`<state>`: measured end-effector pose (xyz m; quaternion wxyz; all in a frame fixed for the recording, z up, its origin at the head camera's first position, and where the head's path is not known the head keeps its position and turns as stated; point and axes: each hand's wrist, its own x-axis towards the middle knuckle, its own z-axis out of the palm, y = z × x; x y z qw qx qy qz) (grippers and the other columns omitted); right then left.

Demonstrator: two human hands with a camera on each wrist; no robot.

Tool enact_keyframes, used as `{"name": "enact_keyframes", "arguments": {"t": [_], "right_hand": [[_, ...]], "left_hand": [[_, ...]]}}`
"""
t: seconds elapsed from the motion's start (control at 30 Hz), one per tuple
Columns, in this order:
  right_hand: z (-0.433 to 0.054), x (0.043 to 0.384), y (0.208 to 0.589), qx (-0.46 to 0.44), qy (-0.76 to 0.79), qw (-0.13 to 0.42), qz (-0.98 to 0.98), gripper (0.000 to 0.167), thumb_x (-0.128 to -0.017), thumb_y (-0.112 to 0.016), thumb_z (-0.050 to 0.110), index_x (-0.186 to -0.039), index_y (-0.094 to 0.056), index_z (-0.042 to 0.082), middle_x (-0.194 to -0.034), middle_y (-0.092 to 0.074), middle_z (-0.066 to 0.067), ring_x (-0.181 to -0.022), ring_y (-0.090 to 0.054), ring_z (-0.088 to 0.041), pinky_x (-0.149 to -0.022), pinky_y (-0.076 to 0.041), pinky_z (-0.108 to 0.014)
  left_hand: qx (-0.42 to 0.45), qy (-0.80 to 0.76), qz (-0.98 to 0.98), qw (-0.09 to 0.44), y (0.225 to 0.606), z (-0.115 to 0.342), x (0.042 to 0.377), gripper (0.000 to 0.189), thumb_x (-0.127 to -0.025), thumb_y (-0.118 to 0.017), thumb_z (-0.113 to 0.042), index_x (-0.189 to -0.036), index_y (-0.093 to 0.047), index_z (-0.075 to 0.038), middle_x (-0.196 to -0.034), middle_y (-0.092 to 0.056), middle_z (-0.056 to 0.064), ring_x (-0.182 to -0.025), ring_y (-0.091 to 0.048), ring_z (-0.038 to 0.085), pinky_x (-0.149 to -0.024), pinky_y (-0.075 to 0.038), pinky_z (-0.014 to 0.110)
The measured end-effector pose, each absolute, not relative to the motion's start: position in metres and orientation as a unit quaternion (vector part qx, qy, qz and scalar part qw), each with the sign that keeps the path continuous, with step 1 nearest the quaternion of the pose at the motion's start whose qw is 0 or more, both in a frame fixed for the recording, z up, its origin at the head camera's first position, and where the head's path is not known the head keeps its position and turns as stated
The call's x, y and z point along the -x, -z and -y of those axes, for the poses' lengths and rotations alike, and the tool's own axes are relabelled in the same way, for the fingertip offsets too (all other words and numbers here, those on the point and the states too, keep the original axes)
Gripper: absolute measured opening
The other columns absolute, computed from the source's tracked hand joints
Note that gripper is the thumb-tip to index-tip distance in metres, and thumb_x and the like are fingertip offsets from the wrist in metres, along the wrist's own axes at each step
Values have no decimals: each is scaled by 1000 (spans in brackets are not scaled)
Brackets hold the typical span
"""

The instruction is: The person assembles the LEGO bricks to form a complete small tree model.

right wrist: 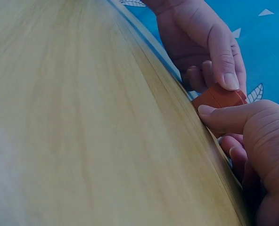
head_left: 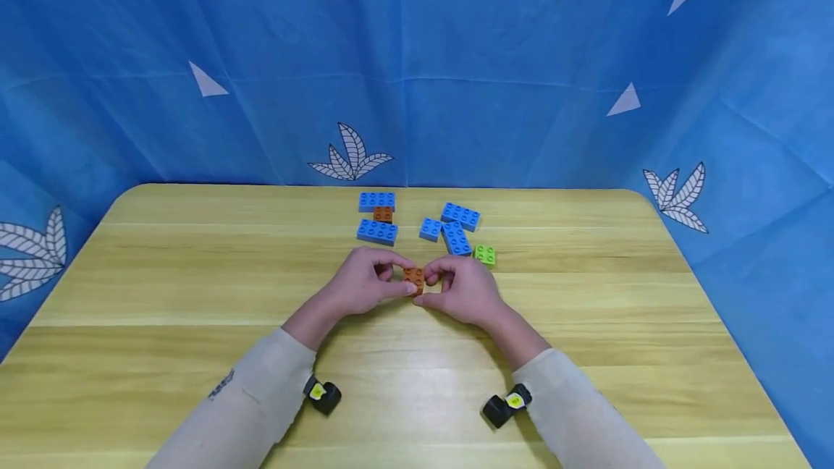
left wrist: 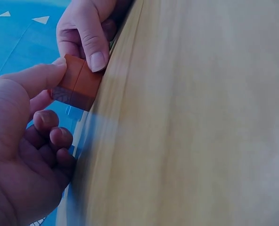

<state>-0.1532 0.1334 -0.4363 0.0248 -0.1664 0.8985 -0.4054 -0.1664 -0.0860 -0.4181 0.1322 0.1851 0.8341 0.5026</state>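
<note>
Two orange toy building bricks (head_left: 413, 277), stacked together with a seam between them, are held between both hands at the middle of the table. My left hand (head_left: 358, 282) pinches the stack between thumb and index finger, its other fingers curled loosely below. From the other side, my right hand (head_left: 465, 288) grips the stack, with its thumb on the near face. In the left wrist view the orange bricks (left wrist: 85, 84) show their seam clearly. The right wrist view has the bricks (right wrist: 219, 98) partly covered by both thumbs.
Behind the hands lie a blue brick (head_left: 376, 201), a brown brick (head_left: 383, 214) and another blue brick (head_left: 377, 232). To their right are a small blue brick (head_left: 430, 229), two longer blue bricks (head_left: 460, 216) and a green brick (head_left: 485, 255). A blue curtain (head_left: 404, 78) hangs behind the wooden table (head_left: 195, 259).
</note>
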Motion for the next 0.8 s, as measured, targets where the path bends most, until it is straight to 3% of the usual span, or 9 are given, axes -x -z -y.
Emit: {"name": "enact_keyframes", "arguments": {"t": [0.23, 0.43, 0.8], "right_hand": [[-135, 154, 439, 163, 408, 23, -898, 34, -72, -91, 27, -99, -75, 14, -83, -65, 10, -61, -56, -12, -58, -48, -32], [-134, 153, 438, 166, 412, 22, -896, 34, -73, -90, 27, -101, -75, 14, -85, -65, 10, -61, -55, -12, -57, -47, -32], [-134, 153, 440, 175, 435, 16, -883, 47, -67, -94, 35, -106, -73, 17, -90, -65, 9, -61, -58, -11, -59, -49, -32]], "left_hand": [[-191, -500, -837, 115, 423, 86, 167, 28, -83, -85, -28, -108, -77, -19, -63, -45, 2, -60, -44, 20, -60, -35, 33], [-175, -519, -830, 103, 418, 94, 171, 46, -83, -84, -29, -123, -70, -11, -72, -48, 4, -66, -45, 23, -61, -37, 34], [-90, -528, -844, 15, 409, 116, 205, 44, -87, -80, -27, -125, -67, -9, -73, -46, 6, -64, -43, 24, -59, -37, 35]]}}
